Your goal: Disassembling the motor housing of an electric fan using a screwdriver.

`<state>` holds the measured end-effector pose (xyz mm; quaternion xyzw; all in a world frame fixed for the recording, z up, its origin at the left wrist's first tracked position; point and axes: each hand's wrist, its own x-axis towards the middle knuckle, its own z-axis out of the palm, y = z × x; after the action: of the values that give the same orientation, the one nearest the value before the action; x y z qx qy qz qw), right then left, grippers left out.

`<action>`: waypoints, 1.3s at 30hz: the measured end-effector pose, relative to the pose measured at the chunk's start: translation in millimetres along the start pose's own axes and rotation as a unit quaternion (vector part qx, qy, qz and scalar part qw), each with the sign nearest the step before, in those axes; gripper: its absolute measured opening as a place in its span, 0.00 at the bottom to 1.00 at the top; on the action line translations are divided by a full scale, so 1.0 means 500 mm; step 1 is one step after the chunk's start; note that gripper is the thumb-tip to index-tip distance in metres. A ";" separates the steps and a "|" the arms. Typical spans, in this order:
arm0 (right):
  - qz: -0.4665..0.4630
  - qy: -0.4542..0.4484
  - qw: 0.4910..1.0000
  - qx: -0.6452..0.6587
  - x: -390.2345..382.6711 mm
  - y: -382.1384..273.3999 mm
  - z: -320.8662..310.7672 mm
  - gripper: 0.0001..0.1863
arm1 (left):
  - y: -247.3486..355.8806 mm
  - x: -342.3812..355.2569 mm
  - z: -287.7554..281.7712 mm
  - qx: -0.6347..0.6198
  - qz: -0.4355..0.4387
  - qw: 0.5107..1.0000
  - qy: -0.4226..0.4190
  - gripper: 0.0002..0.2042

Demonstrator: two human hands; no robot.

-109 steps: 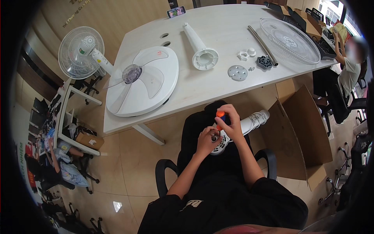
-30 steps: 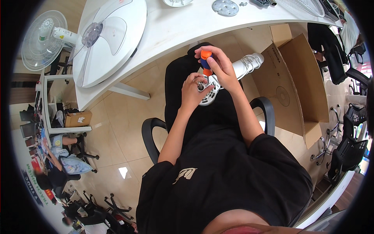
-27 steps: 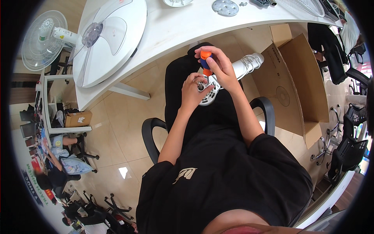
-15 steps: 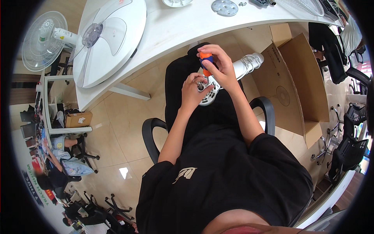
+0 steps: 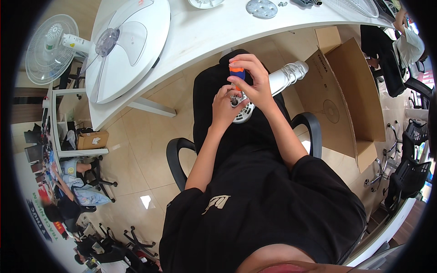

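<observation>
My right hand (image 5: pixel 257 86) is closed round the handle of a screwdriver (image 5: pixel 237 71) with an orange and blue grip. Its tip points down among my left fingers and is hidden. My left hand (image 5: pixel 222 109) grips the slotted white motor housing of a fan (image 5: pixel 244 115) over my lap. From this housing a white fan neck (image 5: pixel 276 83) runs up to the right, with a white cord (image 5: pixel 290 75) wound round it. My fingers cover part of the housing and whatever the tip touches.
Ahead stands a white table (image 5: pixel 200 34) bearing white fan blades (image 5: pixel 129 43), a round grey plate (image 5: pixel 261 8) and small screws. An open cardboard box (image 5: pixel 337 102) is on the floor at right. My chair's armrests (image 5: pixel 178 159) flank me. Another fan (image 5: pixel 52 48) stands far left.
The screwdriver handle and my right hand have shifted slightly left, and the handle stands more upright. My left hand keeps its hold on the housing.
</observation>
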<state>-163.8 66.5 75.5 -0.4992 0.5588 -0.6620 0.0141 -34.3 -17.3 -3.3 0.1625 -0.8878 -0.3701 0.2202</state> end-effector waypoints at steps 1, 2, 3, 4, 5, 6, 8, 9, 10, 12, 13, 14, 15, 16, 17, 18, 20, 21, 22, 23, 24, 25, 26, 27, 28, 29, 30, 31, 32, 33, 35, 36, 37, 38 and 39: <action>-0.003 0.002 1.000 -0.005 0.000 0.000 -0.001 0.20 | 0.001 0.000 0.000 -0.004 -0.001 1.000 0.000 0.18; -0.004 0.002 1.000 -0.005 0.001 -0.001 0.002 0.20 | 0.002 0.001 0.000 -0.008 -0.002 1.000 0.000 0.18; 0.001 0.035 0.999 0.003 0.003 -0.001 0.007 0.19 | 0.002 0.000 0.000 -0.008 -0.002 1.000 0.000 0.18; 0.006 0.069 0.998 0.011 0.004 -0.001 0.011 0.18 | 0.003 -0.001 -0.001 -0.005 -0.008 1.000 -0.002 0.18; 0.006 0.069 0.998 0.011 0.003 0.000 0.011 0.18 | 0.004 -0.002 -0.002 -0.002 -0.014 1.000 -0.005 0.18; 0.006 0.073 0.997 0.013 0.003 0.001 0.011 0.18 | 0.005 -0.002 -0.002 -0.002 -0.013 1.000 -0.005 0.18; 0.006 0.078 0.997 0.015 0.003 0.002 0.011 0.19 | 0.005 -0.002 -0.003 -0.005 -0.011 1.000 -0.006 0.18; 0.001 0.080 0.997 0.008 0.002 0.002 0.011 0.19 | 0.005 -0.002 -0.003 -0.005 -0.010 1.000 -0.006 0.18; -0.003 0.082 0.997 0.001 0.002 0.002 0.012 0.19 | 0.004 -0.002 -0.003 -0.005 -0.007 1.000 -0.006 0.18; -0.011 0.065 0.998 -0.013 -0.003 0.002 0.007 0.20 | 0.002 -0.002 -0.003 -0.005 -0.004 1.000 -0.006 0.18; -0.020 0.048 0.998 -0.026 -0.004 0.003 0.005 0.21 | 0.002 -0.002 -0.002 -0.002 -0.001 1.000 -0.003 0.18; -0.020 0.048 0.998 -0.026 -0.004 0.003 0.006 0.21 | 0.001 -0.003 -0.002 0.001 0.002 1.000 0.000 0.17; -0.031 0.049 0.997 -0.041 -0.003 0.003 0.006 0.21 | 0.002 -0.001 -0.002 0.001 0.002 1.000 0.000 0.17; -0.043 0.050 0.996 -0.055 -0.002 0.002 0.007 0.22 | 0.003 0.000 -0.001 -0.004 0.008 1.000 0.005 0.17; -0.042 0.050 0.996 -0.056 -0.002 0.001 0.007 0.22 | 0.005 0.002 -0.001 -0.009 0.014 1.000 0.011 0.17; -0.046 0.057 0.995 -0.066 -0.002 -0.001 0.008 0.22 | 0.006 0.002 -0.001 -0.009 0.014 1.000 0.011 0.17; -0.050 0.063 0.994 -0.076 -0.004 -0.002 0.009 0.23 | 0.007 0.003 -0.002 -0.002 0.023 1.000 0.018 0.17; -0.048 0.071 0.993 -0.079 -0.006 -0.001 0.011 0.23 | 0.006 0.002 -0.002 -0.002 0.022 1.000 0.019 0.17; -0.046 0.079 0.992 -0.083 -0.007 0.000 0.012 0.23 | 0.005 0.001 -0.001 0.000 0.023 1.000 0.021 0.17; -0.046 0.079 0.992 -0.082 -0.007 0.001 0.010 0.23 | 0.004 0.000 -0.001 0.002 0.023 0.999 0.023 0.17; -0.044 0.064 0.993 -0.088 -0.006 -0.001 0.004 0.24 | 0.005 0.000 -0.001 0.002 0.023 0.999 0.023 0.17; -0.041 0.049 0.994 -0.093 -0.004 -0.001 0.001 0.25 | 0.006 0.001 -0.001 -0.003 0.018 1.000 0.019 0.17; -0.041 0.049 0.994 -0.094 -0.004 0.004 0.003 0.25 | 0.007 0.001 -0.002 -0.008 0.014 1.000 0.014 0.17; -0.016 0.057 0.998 -0.032 -0.004 0.011 0.007 0.26 | 0.004 0.000 -0.001 -0.009 0.014 1.000 0.013 0.17; 0.009 0.064 0.997 0.031 -0.004 0.015 0.008 0.28 | 0.001 -0.002 -0.003 0.003 0.002 1.000 -0.003 0.16; 0.010 0.064 0.997 0.030 -0.006 0.017 0.006 0.28 | -0.001 -0.003 -0.002 0.016 -0.010 1.000 -0.019 0.17; 0.053 0.042 0.995 0.072 -0.005 0.012 0.005 0.28 | -0.001 -0.004 -0.002 0.016 -0.010 1.000 -0.019 0.17; 0.096 0.020 0.989 0.114 -0.005 0.010 0.004 0.29 | 0.000 -0.004 -0.002 0.016 -0.005 1.000 -0.011 0.16; 0.096 0.020 0.989 0.114 -0.006 0.012 0.004 0.29 | 0.001 -0.004 -0.001 0.016 0.001 1.000 -0.003 0.15; 0.080 0.018 0.989 0.119 -0.004 0.013 0.002 0.27 | 0.001 -0.003 -0.001 0.015 0.001 1.000 -0.003 0.15; 0.064 0.017 0.990 0.123 -0.003 0.009 -0.005 0.24 | 0.002 -0.002 0.001 0.006 0.011 1.000 0.008 0.16; 0.038 0.010 0.999 0.028 0.001 -0.003 -0.012 0.21 | 0.001 -0.002 0.001 0.007 0.011 1.000 0.009 0.16; 0.011 0.002 0.998 -0.068 0.003 -0.009 -0.017 0.19 | 0.001 -0.003 0.001 0.008 0.000 1.000 0.003 0.16; 0.011 0.002 0.998 -0.067 0.002 -0.005 -0.018 0.19 | 0.000 -0.005 0.001 0.009 -0.010 1.000 -0.003 0.17; 0.032 -0.003 0.999 -0.041 0.001 -0.001 -0.020 0.16 | 0.004 -0.004 -0.001 0.009 -0.010 1.000 -0.003 0.17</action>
<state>-170.8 73.5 77.5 -0.4837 0.6009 -0.6361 0.0165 -32.7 -15.3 -2.3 0.1717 -0.8901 -0.3650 0.2123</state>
